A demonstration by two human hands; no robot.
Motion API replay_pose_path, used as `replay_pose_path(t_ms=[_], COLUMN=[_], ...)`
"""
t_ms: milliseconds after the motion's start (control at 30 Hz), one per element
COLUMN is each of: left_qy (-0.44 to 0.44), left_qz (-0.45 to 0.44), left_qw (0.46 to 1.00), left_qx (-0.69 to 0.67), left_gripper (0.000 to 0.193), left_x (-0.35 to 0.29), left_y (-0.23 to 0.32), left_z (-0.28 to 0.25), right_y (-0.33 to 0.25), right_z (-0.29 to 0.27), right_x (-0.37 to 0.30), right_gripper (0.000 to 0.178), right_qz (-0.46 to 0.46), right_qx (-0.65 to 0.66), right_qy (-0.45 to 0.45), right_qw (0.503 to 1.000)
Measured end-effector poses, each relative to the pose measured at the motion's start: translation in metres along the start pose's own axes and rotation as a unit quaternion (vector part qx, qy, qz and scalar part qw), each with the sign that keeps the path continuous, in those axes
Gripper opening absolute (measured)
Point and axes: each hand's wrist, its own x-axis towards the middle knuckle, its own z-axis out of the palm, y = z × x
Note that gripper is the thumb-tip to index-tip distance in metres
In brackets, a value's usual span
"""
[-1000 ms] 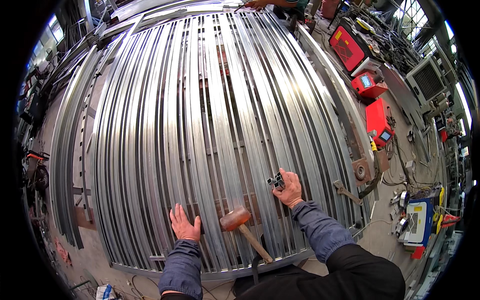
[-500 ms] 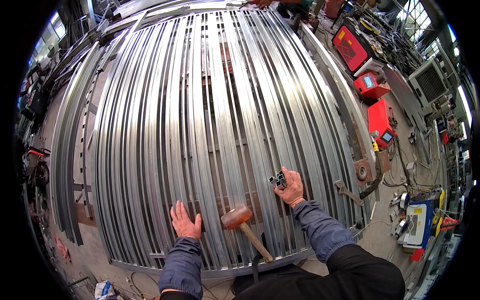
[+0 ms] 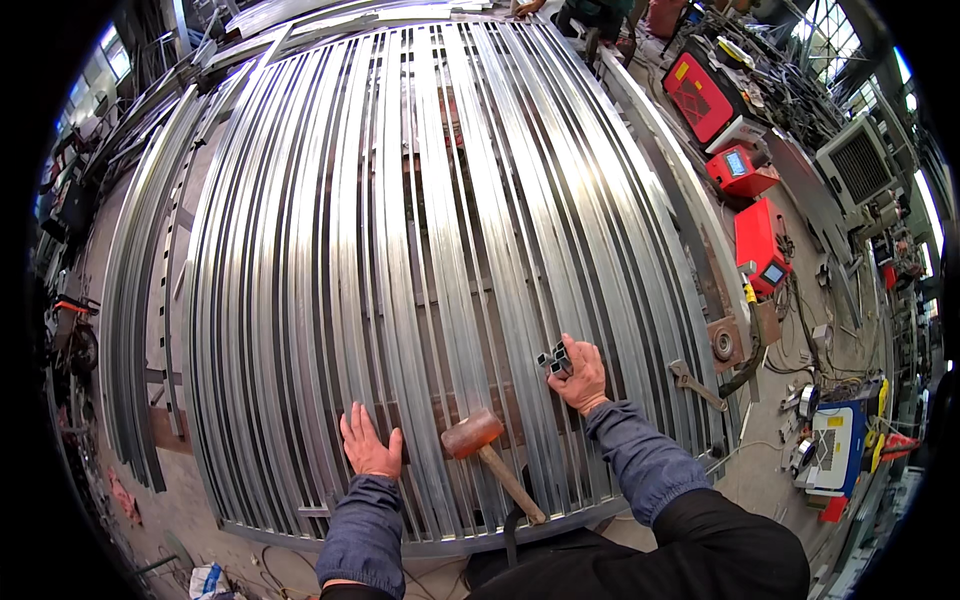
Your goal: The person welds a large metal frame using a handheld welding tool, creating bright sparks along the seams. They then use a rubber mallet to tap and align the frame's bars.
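Note:
A large frame of shiny square metal tubes (image 3: 345,250) lies in front of me, its long bars running away from me. My left hand (image 3: 371,443) rests on the bars near the front, palm down and fingers spread, holding nothing. Farther right, my right hand (image 3: 586,380) is closed around a few short square tube pieces (image 3: 559,362), their hollow dark ends facing up; they sit on the bars. How many lie under the fingers is hidden. Between my hands a mallet (image 3: 473,434) with a brown head and wooden handle lies across the bars.
An adjustable wrench (image 3: 697,385) lies at the frame's right edge. Red machines (image 3: 764,245) and a blue-and-white unit (image 3: 838,448) stand on the right, cables around them. Loose long tubes (image 3: 140,290) lie left of the frame. Another person's hand (image 3: 528,9) shows at the far edge.
My hands, the tube pieces and the mallet stay in place. At the far edge, the other person's hand has shifted slightly to the right.

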Motion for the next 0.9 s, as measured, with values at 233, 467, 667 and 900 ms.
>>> replay_pose_path(t_ms=[233,467,667,900], left_qy=[-0.021,-0.012,-0.010,-0.028], left_qz=[-0.007,-0.005,-0.005,-0.008], left_qw=[1.000,1.000,1.000,1.000], left_qx=[-0.017,-0.009,-0.009,-0.011], left_gripper=[0.094,0.094,0.094,0.095], left_x=[0.002,0.001,-0.001,0.000], left_y=[0.014,0.007,0.006,0.011], left_z=[-0.018,-0.007,-0.008,-0.018], right_y=[-0.004,-0.003,-0.006,-0.001], right_z=[-0.007,-0.008,-0.007,-0.002], right_x=[0.004,0.004,0.004,0.002], right_gripper=[0.094,0.096,0.094,0.093], right_qz=[0.005,0.005,0.018,-0.001], right_qx=[0.006,0.000,-0.002,0.003], right_qy=[0.000,-0.001,-0.012,0.003], right_qw=[1.000,1.000,1.000,1.000])
